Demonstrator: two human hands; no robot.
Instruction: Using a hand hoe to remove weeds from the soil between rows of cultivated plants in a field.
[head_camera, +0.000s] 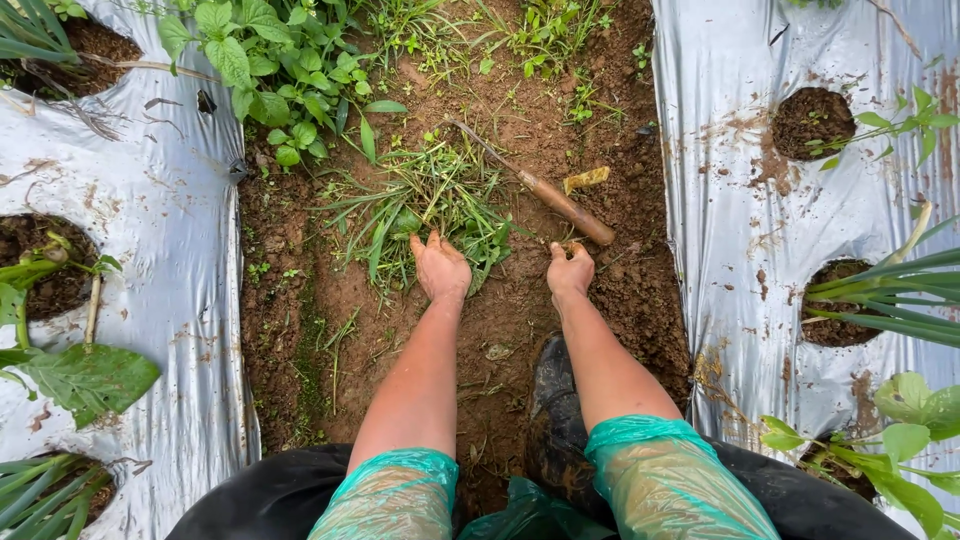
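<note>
Wooden-handled tool (556, 200) lies just beyond right hand (570, 270).

Loose pile of pulled green weeds (430, 205) flat on bare soil, just beyond left fingers. Muddy wooden-handled tool (550, 195) lying aslant, handle end just beyond right fingers.

My left hand's (440, 267) fingertips vanish under the pile of pulled weeds (425, 205) at centre frame. I can't tell whether my right hand (570, 270) grips anything. The tool's (545, 190) working end lies buried in weeds. The frame's edges crop the plastic sheets (180, 230).
</note>
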